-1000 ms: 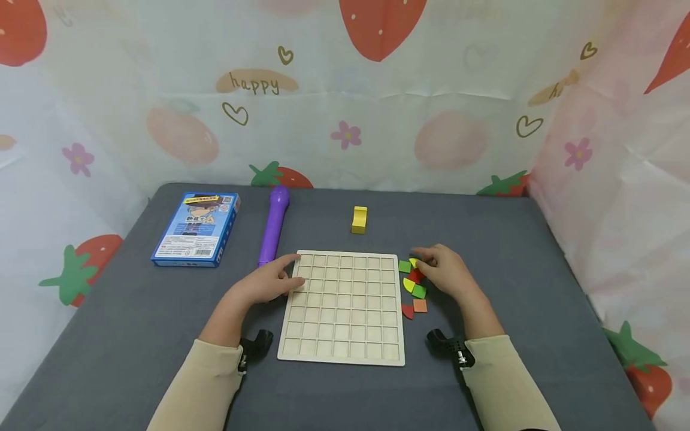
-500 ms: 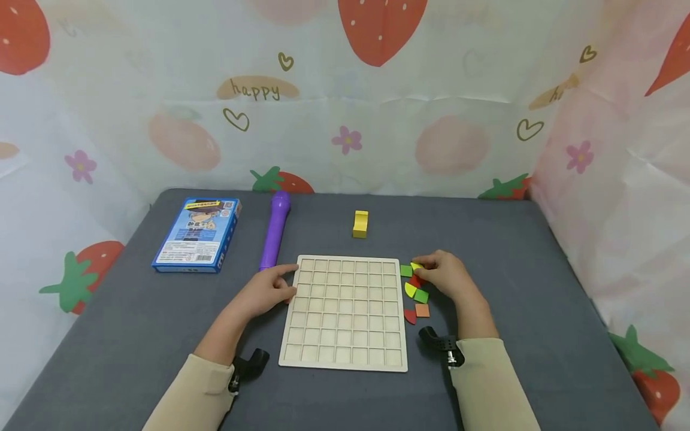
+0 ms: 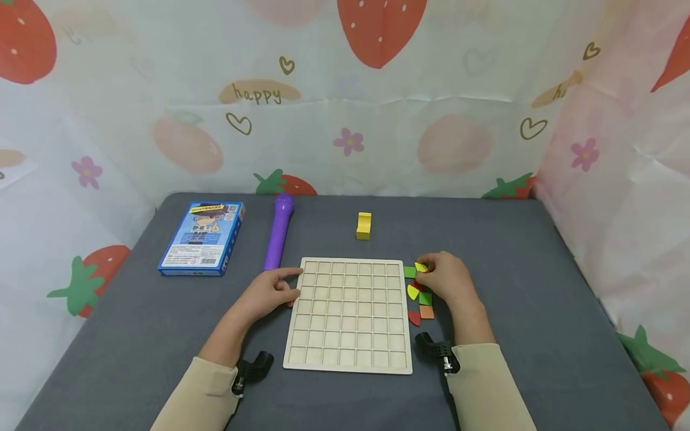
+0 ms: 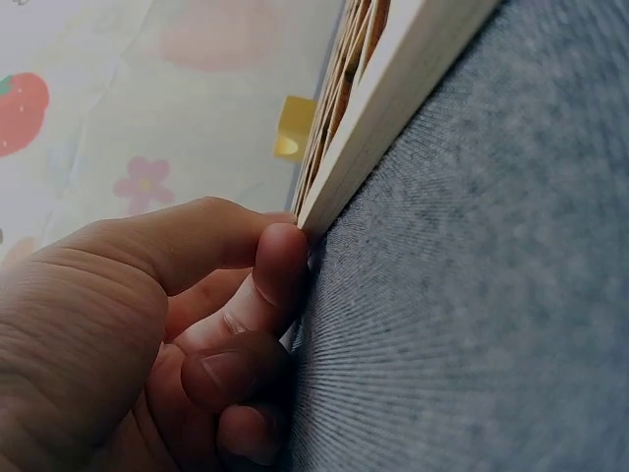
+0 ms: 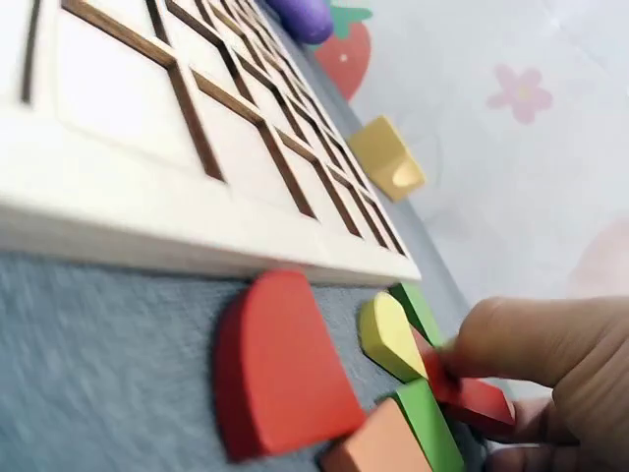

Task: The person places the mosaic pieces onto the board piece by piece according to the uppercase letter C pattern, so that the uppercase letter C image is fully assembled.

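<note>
A pale wooden grid board (image 3: 347, 366) lies flat on the table. My left hand (image 3: 264, 293) is at its upper left edge, index finger near the corner and thumb lower down. In the left wrist view, thumb and a bent finger meet at the board's edge. Beside the board's right edge, my right hand (image 3: 448, 276) holds a red block (image 5: 484, 405) with thumb and fingers. A yellow piece (image 3: 420, 267) shows by its fingertips. Close by lie green blocks (image 3: 409, 272), a yellow rounded piece (image 3: 412, 292), an orange square block (image 3: 426, 312) and a red rounded piece (image 3: 414, 318).
Behind the board stands a yellow block (image 3: 363, 226). A purple microphone-shaped object (image 3: 278, 233) lies beyond my left hand. To its left is a blue box (image 3: 202, 238). A printed cloth (image 3: 388, 137) hangs behind the grey table (image 3: 485, 230).
My left thumb has drawn back from the board's top to its edge. The lower green block and the yellow piece near it have turned slightly. My right hand stays at the blocks.
</note>
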A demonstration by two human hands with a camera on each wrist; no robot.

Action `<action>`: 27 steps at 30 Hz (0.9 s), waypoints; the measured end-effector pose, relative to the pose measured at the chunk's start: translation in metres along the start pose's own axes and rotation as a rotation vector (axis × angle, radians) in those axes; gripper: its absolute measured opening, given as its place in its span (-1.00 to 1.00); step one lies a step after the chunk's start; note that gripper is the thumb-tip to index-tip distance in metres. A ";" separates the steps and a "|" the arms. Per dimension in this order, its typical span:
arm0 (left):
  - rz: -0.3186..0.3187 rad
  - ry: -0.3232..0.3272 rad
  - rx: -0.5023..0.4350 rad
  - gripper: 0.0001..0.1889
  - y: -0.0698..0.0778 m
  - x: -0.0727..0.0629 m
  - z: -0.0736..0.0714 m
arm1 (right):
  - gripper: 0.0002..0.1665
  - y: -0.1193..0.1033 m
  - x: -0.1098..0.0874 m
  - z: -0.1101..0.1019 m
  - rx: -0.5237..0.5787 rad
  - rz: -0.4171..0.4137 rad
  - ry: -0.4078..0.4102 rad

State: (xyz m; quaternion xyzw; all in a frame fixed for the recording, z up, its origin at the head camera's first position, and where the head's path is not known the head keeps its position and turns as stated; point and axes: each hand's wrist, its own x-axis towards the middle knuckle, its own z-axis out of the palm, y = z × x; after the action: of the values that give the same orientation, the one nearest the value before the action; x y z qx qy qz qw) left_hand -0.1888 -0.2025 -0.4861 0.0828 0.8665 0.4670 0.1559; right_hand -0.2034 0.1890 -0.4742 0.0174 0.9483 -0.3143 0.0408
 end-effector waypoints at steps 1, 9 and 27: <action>0.008 -0.002 0.000 -0.43 -0.001 0.000 0.000 | -0.55 -0.001 -0.001 0.000 -0.014 -0.001 0.009; 0.028 -0.012 -0.026 -0.43 -0.002 -0.001 -0.001 | -0.61 -0.003 -0.003 0.002 -0.099 -0.011 0.103; 0.026 -0.009 -0.026 -0.43 -0.004 0.001 0.000 | -0.60 -0.020 -0.014 -0.026 -0.049 -0.212 0.264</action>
State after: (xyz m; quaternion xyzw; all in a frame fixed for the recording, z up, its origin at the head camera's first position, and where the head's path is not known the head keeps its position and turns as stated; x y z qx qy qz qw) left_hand -0.1895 -0.2043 -0.4892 0.0940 0.8584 0.4799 0.1549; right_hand -0.1922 0.1888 -0.4401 -0.0425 0.9493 -0.2886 -0.1172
